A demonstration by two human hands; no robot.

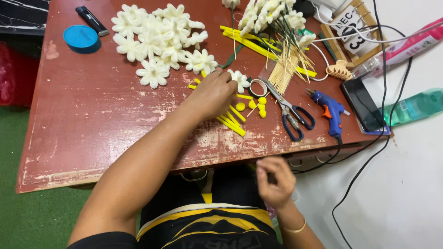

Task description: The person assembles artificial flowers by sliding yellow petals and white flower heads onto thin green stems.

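Head view: the left hand (213, 94) reaches across the red table (92, 115) and rests knuckles-up on the yellow strips (232, 121), fingers curled down among them — whether it has pinched one I cannot tell, since the fingertips are hidden under the hand. Just beside its fingers lies one white flower (240, 79), set apart from the big flower pile (159, 41) farther back, as if kept close for working. Small yellow balls (260, 106) sit next to the strips, within easy reach.

The right hand (274, 180) hangs below the table edge over the lap, fingers bunched loosely; it seems to pinch something small, but that is too unclear to say.

To the right, scissors (293, 117) and a blue glue gun (330, 110) lie near the edge — handles toward the person. Wooden sticks (286, 69) fan out behind them.
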